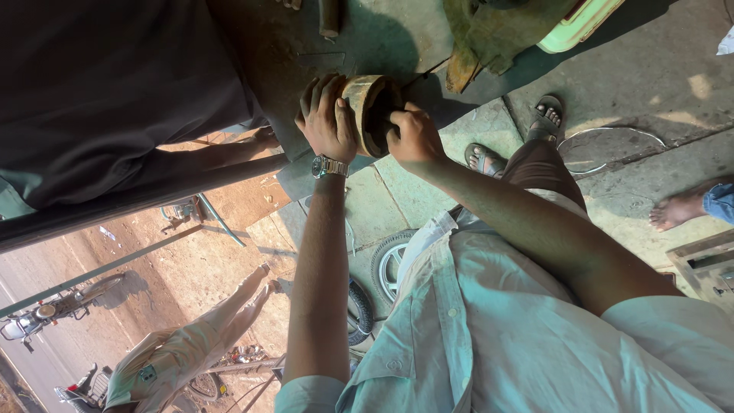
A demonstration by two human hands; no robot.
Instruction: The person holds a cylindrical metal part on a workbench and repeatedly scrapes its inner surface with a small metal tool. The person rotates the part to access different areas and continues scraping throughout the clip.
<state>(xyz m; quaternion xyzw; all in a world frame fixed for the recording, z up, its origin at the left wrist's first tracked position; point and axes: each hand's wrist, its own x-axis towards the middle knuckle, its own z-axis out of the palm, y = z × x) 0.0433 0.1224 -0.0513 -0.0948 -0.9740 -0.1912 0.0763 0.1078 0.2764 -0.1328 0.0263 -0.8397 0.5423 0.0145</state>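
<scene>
A round, hollow, rust-brown metal part (365, 98) rests on its side on a dark, greasy work surface (382, 38). My left hand (327, 115), with a metal wristwatch (329, 166) on the wrist, is wrapped over the part's closed left side. My right hand (413, 134) grips the open right side, with its fingertips reaching into the dark hollow. Both forearms reach up from my pale green shirt at the bottom. My sandalled feet (547, 115) stand on the concrete floor beyond.
A dirty cloth (489, 38) and a pale green container (581, 23) lie at the top. A wire ring (612, 145) lies on the floor. Another person's bare foot (680, 208) is at right, and dark clothing (99, 92) fills the upper left. Tyres (386, 260) lie below.
</scene>
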